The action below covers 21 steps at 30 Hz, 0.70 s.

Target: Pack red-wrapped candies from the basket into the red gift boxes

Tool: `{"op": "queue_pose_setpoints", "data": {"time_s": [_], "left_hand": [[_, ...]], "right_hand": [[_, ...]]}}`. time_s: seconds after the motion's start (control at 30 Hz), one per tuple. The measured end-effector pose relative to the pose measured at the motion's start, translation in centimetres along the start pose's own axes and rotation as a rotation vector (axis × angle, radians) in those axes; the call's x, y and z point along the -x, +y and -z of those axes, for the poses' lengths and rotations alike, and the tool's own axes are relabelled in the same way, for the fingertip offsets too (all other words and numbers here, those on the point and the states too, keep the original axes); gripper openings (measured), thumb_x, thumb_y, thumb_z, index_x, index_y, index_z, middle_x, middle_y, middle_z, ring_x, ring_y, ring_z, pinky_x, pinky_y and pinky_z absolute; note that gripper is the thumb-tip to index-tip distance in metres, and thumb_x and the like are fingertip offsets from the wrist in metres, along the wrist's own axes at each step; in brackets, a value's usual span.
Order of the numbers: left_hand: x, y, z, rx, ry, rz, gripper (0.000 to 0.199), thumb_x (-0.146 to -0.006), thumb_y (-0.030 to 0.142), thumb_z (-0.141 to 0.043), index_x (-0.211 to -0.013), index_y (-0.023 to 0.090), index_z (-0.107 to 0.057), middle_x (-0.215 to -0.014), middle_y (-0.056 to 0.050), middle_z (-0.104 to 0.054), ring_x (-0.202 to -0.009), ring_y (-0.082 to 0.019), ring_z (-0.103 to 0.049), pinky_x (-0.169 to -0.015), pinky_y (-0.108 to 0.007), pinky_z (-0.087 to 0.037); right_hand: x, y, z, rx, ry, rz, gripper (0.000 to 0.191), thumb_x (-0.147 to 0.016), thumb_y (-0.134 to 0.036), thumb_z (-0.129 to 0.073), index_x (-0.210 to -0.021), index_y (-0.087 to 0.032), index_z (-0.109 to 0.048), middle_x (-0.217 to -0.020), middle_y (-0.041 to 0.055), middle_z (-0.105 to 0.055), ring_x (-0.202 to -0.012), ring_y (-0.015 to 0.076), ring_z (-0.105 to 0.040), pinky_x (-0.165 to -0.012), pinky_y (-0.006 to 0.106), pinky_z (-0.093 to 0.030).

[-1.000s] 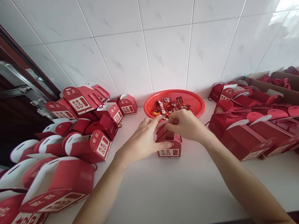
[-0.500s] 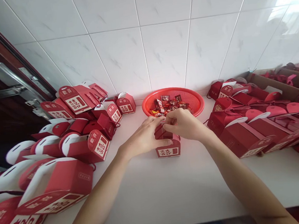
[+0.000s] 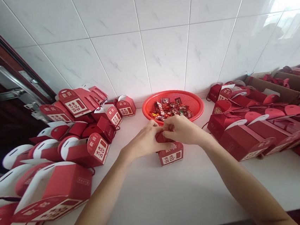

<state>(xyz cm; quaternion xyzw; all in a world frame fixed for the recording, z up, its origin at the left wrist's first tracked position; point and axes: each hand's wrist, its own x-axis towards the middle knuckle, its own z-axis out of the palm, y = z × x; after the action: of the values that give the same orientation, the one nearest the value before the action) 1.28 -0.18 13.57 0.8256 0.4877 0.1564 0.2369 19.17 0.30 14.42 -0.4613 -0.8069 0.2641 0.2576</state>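
A small red box (image 3: 171,157) with a cream panel of dark characters stands on the white table (image 3: 158,200), in front of the red basket. My left hand (image 3: 145,140) is wrapped round its left side and top, the thumb along the front. From the right, my right hand (image 3: 182,130) pinches the upper part of the box, its fingertips close to my left fingers. Both hands cover most of the top, so the flaps are largely hidden. Behind them, the red plastic basket (image 3: 199,105) holds several small wrapped sweets (image 3: 173,106).
Many red boxes (image 3: 78,181) crowd the left side, some stacked at the back. More red boxes (image 3: 244,142) fill the right, with a brown carton (image 3: 286,92) behind. A tiled wall (image 3: 166,58) rises behind; a door handle (image 3: 11,80) is at the left.
The top of the box between my hands has come lower and further together, and its front has turned slightly. My hands have shifted a little downward in view, uncovering more sweets.
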Motion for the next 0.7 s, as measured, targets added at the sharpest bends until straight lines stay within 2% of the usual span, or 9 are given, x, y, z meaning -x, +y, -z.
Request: {"op": "queue_pose_setpoints", "data": {"time_s": [0.2,0.47,0.7], "left_hand": [[0.0,0.0,0.1,-0.015,0.009,0.005,0.04,-0.071,0.058,-0.074,-0.082,0.021,-0.065,-0.1,-0.004,-0.056,-0.086,-0.023,-0.059,-0.074,-0.035,-0.05],[0.2,0.0,0.2,0.002,-0.033,0.016,0.037,-0.075,0.058,-0.069,-0.078,0.022,-0.069,-0.106,-0.005,-0.053,-0.09,-0.023,-0.061,-0.077,-0.034,-0.05],[0.1,-0.1,-0.2,0.025,-0.08,-0.012,0.031,-0.078,0.045,-0.068,-0.06,0.021,-0.06,-0.082,-0.001,-0.063,-0.086,-0.022,-0.061,-0.07,-0.029,-0.047]], "right_hand": [[0.1,0.1,0.3,-0.018,-0.01,-0.028,0.015,-0.075,-0.012,-0.058,-0.064,-0.019,-0.053,-0.061,-0.003,-0.059,-0.057,0.0105,-0.05,-0.052,0.024,-0.033],[-0.5,0.8,-0.5,-0.04,-0.201,-0.004,0.016,-0.079,-0.015,-0.055,-0.065,-0.019,-0.048,-0.062,-0.0031,-0.056,-0.058,0.0108,-0.048,-0.052,0.024,-0.032],[-0.4,1.0,-0.6,-0.076,-0.234,0.012,0.011,-0.074,-0.012,-0.055,-0.066,-0.019,-0.052,-0.063,-0.0035,-0.057,-0.058,0.0104,-0.048,-0.05,0.023,-0.031]]}}
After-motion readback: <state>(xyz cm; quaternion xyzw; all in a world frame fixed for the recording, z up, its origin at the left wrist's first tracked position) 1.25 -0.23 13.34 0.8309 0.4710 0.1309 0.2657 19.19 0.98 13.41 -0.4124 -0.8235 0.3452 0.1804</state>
